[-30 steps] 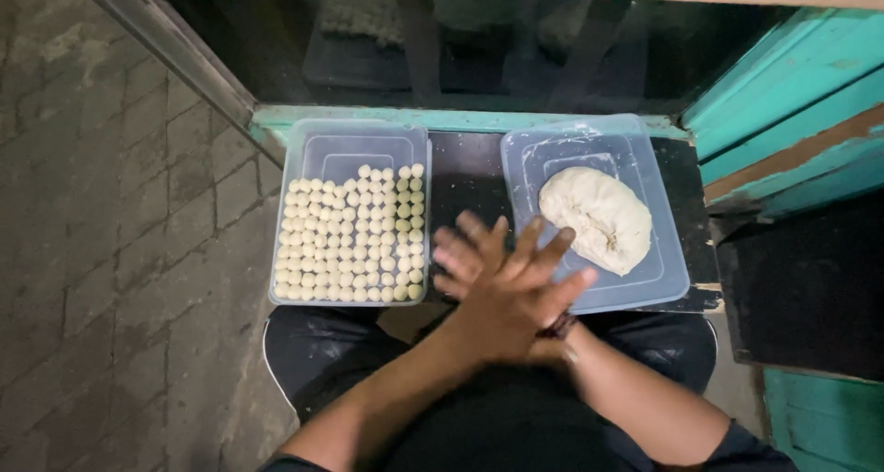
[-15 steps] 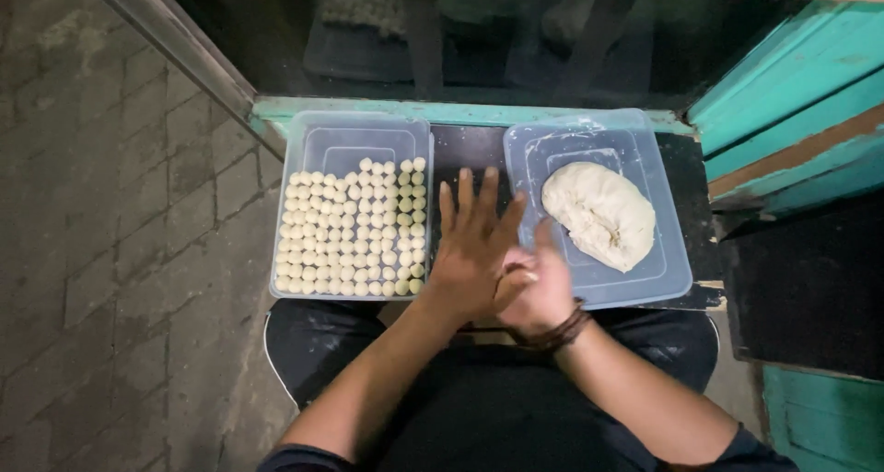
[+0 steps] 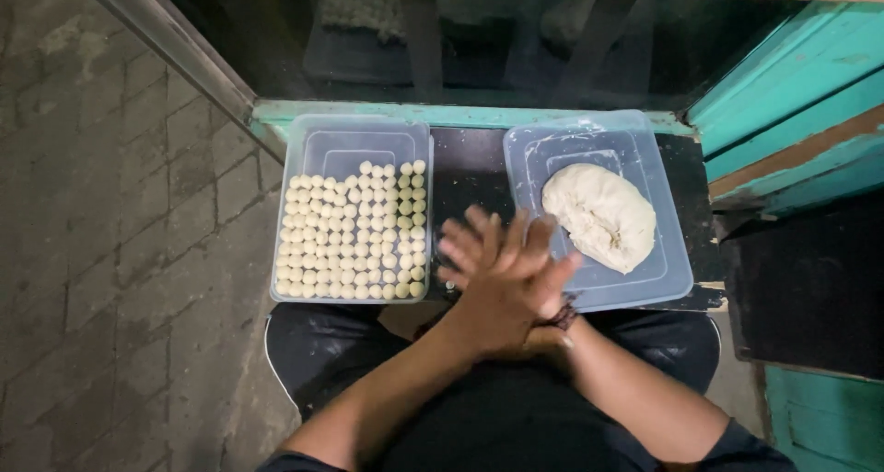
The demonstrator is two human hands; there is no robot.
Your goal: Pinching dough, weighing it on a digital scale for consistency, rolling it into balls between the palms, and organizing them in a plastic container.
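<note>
Nearest, the left hand [image 3: 502,292] is laid flat over the right hand [image 3: 479,251], fingers spread wide and blurred; whatever is pressed between the palms cannot be seen. Rolling looks to be the step in hand. Just beyond, small dough balls [image 3: 354,233] are ranked in the left tray [image 3: 354,140], the dough lump [image 3: 600,216] in the right tray [image 3: 589,140].

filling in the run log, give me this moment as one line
hands: left hand pressed over right hand, palms together | left: clear plastic tray of small pale dough balls | right: clear plastic tray with white dough lump
</note>
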